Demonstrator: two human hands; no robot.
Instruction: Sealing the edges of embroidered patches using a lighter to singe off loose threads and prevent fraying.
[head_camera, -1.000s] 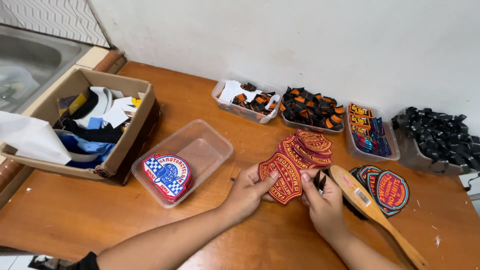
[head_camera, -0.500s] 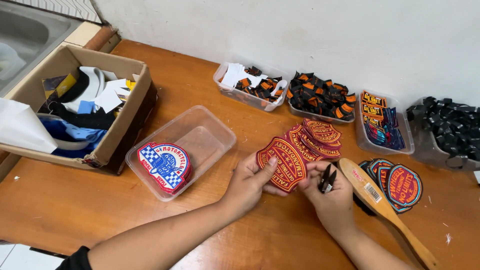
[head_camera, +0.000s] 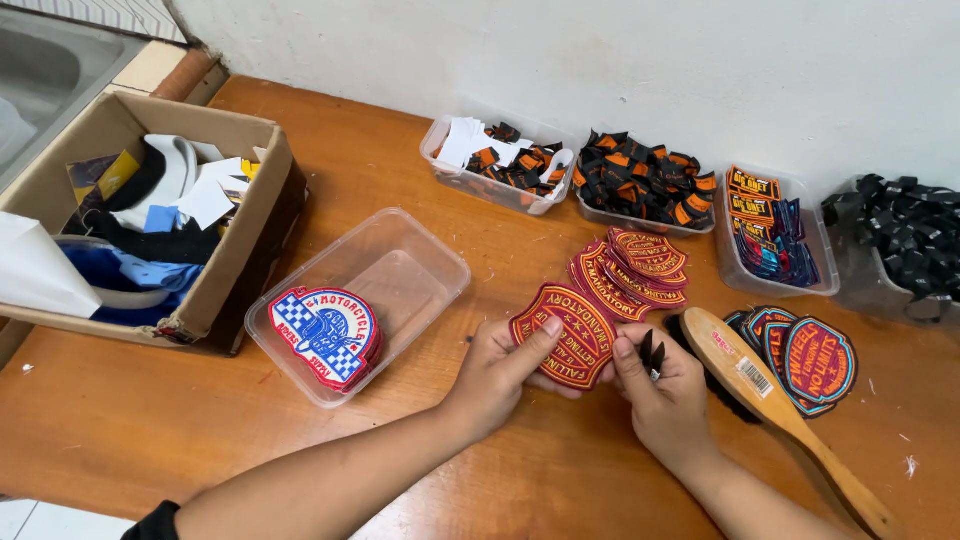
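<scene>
Fingers (head_camera: 540, 340) of both hands pinch red patch (head_camera: 565, 335); right w/ snips (head_camera: 652, 355).

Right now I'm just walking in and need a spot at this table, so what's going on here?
A person holds a red embroidered patch in the left hand, thumb on its face. The right hand touches the patch's edge and grips small black snips. More red patches lie fanned just behind. A wooden brush rests to the right, partly over a stack of round patches. A clear tub on the left holds blue checkered patches.
</scene>
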